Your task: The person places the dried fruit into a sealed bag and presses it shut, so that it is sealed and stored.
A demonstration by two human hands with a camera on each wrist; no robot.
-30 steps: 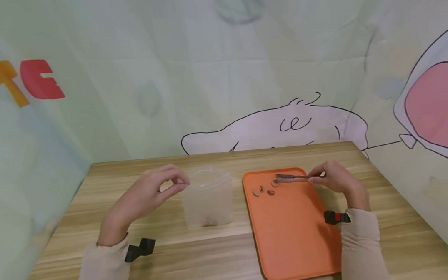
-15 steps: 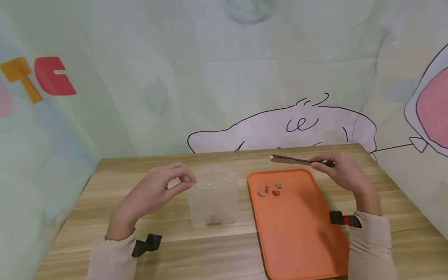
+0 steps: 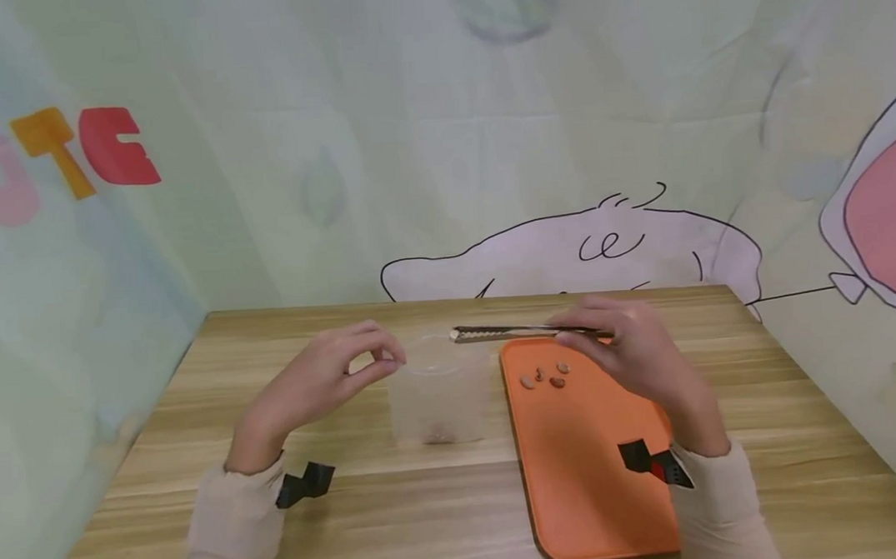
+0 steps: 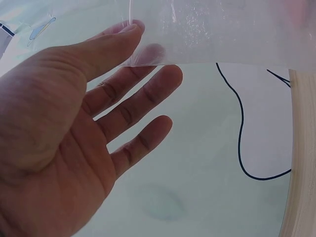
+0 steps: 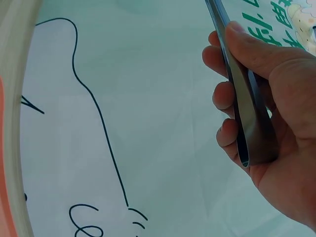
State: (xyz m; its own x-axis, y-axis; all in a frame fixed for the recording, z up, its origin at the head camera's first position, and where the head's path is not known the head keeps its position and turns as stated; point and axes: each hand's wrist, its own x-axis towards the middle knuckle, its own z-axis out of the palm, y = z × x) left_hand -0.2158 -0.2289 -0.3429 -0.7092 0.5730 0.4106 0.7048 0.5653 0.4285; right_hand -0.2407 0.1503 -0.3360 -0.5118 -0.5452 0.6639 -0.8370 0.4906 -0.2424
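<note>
My left hand (image 3: 339, 372) pinches the top edge of a clear zip bag (image 3: 438, 401) between thumb and forefinger; its other fingers stand loose in the left wrist view. The bag stands upright with its mouth spread, and a few small brownish pieces (image 3: 440, 433) lie at its bottom. My right hand (image 3: 627, 347) grips metal tongs (image 5: 244, 103), thumb on one side and fingers on the other. In the head view the tong tips pinch a small pale nut (image 3: 454, 335) over the bag's mouth. Several nuts (image 3: 558, 382) lie at the far left of the orange tray (image 3: 600, 490).
The tray rests on a wood-grain table (image 3: 398, 515), to the right of the bag. A printed cloth backdrop (image 3: 300, 152) rises behind the table's far edge and along both sides.
My right hand has lifted the tongs with a nut from the tray and carried them left to the bag's mouth. My left hand keeps its pinch on the bag.
</note>
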